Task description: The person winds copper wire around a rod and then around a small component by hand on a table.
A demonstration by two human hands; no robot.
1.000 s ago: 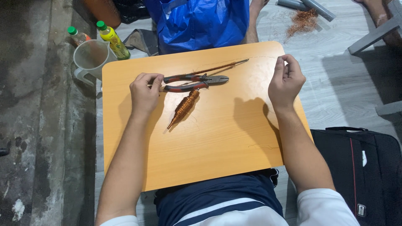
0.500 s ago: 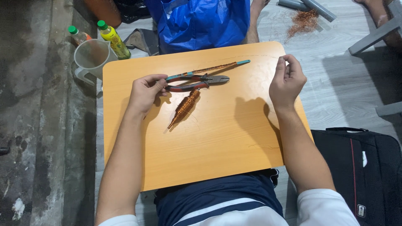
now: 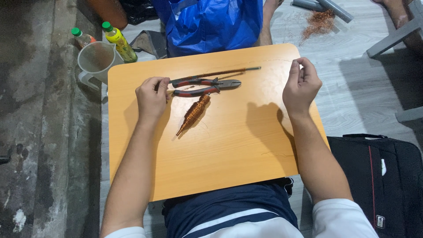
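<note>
Pliers (image 3: 205, 85) lie on the board (image 3: 229, 150), wire coil (image 3: 193, 114) before them.

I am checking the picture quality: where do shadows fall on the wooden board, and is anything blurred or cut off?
Head view: the right hand casts a dark, fairly sharp shadow on the board just left of its wrist; a softer one lies beside the left hand. The pliers and copper wire spool look sharp. No strong glare. The black bag is cut off at the right edge.

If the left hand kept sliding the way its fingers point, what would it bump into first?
Probably the pliers: the left hand has its fingertips pointing right at the red handles, almost touching them already.
</note>
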